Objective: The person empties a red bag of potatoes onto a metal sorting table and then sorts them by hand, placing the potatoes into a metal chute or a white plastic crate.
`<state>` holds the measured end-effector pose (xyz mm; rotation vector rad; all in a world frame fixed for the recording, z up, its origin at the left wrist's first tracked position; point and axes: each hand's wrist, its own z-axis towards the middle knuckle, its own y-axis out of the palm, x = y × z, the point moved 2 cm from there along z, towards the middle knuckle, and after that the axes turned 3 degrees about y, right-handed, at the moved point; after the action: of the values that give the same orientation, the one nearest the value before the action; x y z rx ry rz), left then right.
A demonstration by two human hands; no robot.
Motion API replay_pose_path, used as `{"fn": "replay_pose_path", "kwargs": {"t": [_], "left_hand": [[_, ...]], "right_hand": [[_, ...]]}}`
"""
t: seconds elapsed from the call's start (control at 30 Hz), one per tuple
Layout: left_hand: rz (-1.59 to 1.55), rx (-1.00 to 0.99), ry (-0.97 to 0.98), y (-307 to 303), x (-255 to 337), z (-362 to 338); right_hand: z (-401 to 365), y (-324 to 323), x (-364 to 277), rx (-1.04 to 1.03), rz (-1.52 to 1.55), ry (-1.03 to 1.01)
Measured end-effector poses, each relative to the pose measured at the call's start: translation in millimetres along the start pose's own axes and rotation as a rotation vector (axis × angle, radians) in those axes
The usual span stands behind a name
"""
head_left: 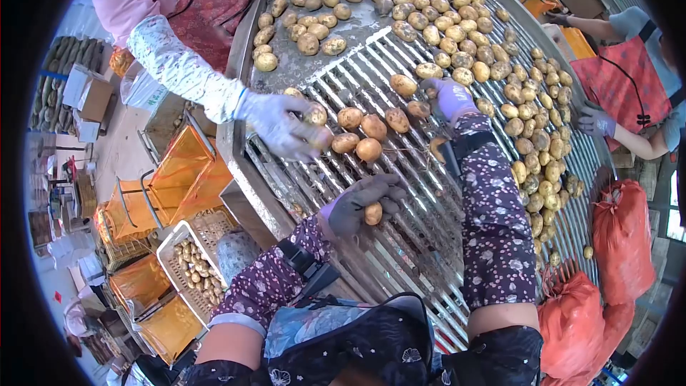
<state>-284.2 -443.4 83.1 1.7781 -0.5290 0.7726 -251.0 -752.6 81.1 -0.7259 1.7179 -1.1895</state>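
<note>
My left hand (366, 200), in a dark grey glove, is over the slatted metal table with its fingers curled round a small potato (373, 214). My right hand (453, 100), in a lavender glove with dark fingertips, reaches to the edge of the potato pile. Its fingers point left, beside one potato (429, 70) and another potato (418, 109); their undersides are hidden. Between my hands and a co-worker's gloved hand (286, 123) lies a loose group of potatoes (373, 127). That co-worker's hand is blurred and near a potato at the left.
A large potato heap (457, 21) covers the slats (421, 243) at the back and right. Another co-worker's gloved hand (597, 120) rests at the right edge. Red sacks (622, 243) stand at right; a white crate (171, 246) of potatoes and orange crates (179, 171) stand left.
</note>
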Motion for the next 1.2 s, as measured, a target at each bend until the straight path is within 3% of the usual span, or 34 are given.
{"fn": "replay_pose_path", "kwargs": {"t": [0.1, 0.17, 0.2, 0.27, 0.33, 0.4, 0.47, 0.57, 0.67, 0.73, 0.77, 0.8, 0.87, 0.9, 0.93, 1.0, 1.03, 1.07, 1.13, 1.2], "left_hand": [[-0.341, 0.018, -0.006, -2, -1, 7], [-0.616, -0.027, -0.025, 2, 7, 18], [-0.757, -0.062, -0.040, 5, 13, 25], [-0.740, 0.030, 0.006, 6, 7, 34], [-0.728, 0.148, 0.005, -7, -9, 34], [-0.867, 0.034, -0.017, -12, -12, 27], [-0.909, -0.026, -0.046, -16, -14, 18], [-0.950, -0.074, -0.032, -15, -7, 10], [-1.051, -0.065, 0.004, -9, 7, 1], [-1.095, -0.044, 0.040, -11, 8, -4], [-1.182, -0.168, 0.081, -9, 13, -5], [-1.129, -0.064, 0.131, -7, 17, -5], [-1.012, 0.168, 0.237, -4, 27, -13], [-1.044, 0.047, 0.284, -16, 25, -16], [-1.009, 0.066, 0.317, -13, 35, -24], [-1.003, 0.049, 0.398, -37, 28, -33], [-1.228, 0.048, 0.427, -52, 29, -41], [-1.126, 0.146, 0.470, -63, 26, -60], [-0.913, 0.324, 0.533, -65, 48, -93], [-0.788, 0.183, 0.816, -114, 64, -117]], "right_hand": [[-28, -22, -28, -0.120, 0.520, 0.000], [-51, 4, -43, -0.252, 0.688, -0.231], [-76, -19, -72, -0.372, 0.474, -0.354], [-77, -31, -78, -0.496, 0.317, -0.341], [-15, -21, -29, -0.236, 0.329, -0.231], [41, -35, -2, 0.064, -0.114, -0.051], [75, -20, 23, 0.065, -0.334, 0.001], [79, -21, 4, 0.017, -0.332, 0.083], [82, 7, 59, 0.123, 0.362, -0.017], [35, -8, 31, 0.052, 1.010, -0.052], [2, -37, -6, -0.063, 1.057, -0.031], [-29, -60, -43, -0.183, 1.104, -0.013], [-71, -54, -77, -0.222, 1.123, 0.081], [-93, -43, -102, -0.205, 1.202, 0.071], [-113, -29, -128, -0.198, 1.285, 0.056], [-139, -6, -170, 0.005, 0.632, -0.495], [-147, -4, -194, -0.030, 0.504, -0.531], [-153, 16, -200, 0.021, 0.335, -0.574], [-161, 17, -221, 0.044, 0.502, -0.564], [-173, 13, -232, 0.116, 0.518, -0.573]]}}
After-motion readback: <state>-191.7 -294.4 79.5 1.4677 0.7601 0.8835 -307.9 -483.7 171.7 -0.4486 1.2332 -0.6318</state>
